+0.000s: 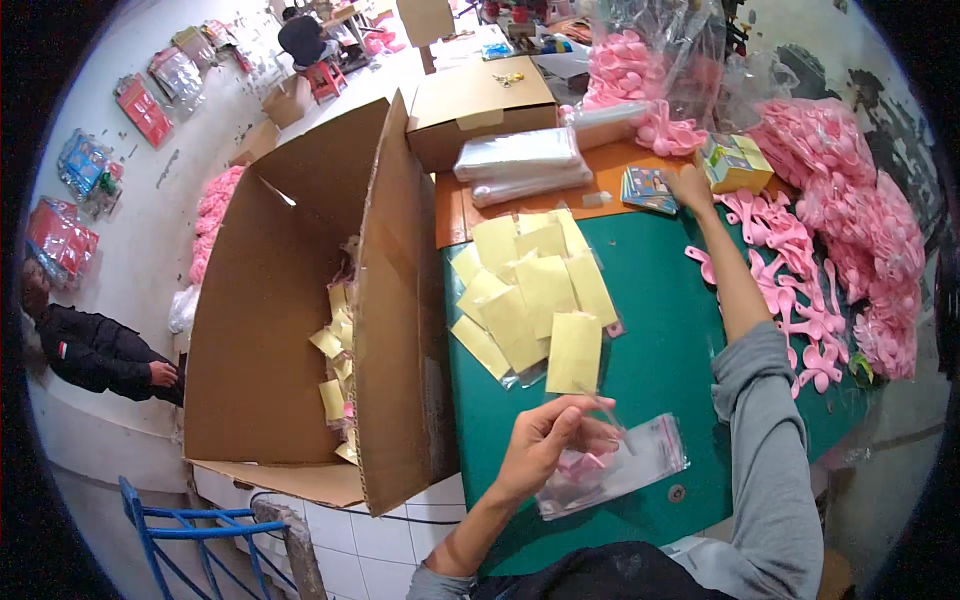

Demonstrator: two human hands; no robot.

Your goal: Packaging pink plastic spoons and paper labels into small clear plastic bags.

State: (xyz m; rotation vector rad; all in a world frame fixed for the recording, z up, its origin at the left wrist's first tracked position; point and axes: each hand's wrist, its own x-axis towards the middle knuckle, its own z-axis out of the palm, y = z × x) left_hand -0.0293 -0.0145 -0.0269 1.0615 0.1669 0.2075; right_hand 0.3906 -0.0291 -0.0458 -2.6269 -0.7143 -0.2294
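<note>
One left hand, bare, grip pinching a thin clear plastic bag low over the green-topped surface. One right hand, bare, at the right edge of a stack of glossy multicoloured cards; whether its grip is closed cannot be told. Clear packets with pale-yellow rectangular cards, piled centrally. Pink plastic spoons, loose, right. Large open brown cardboard carton, left, containing similar packets.

Bright, diffuse light with soft shadows — pale sheen on the nearest clear bag and stacked sleeves; the left wall curves toward the black fisheye rim.
</note>
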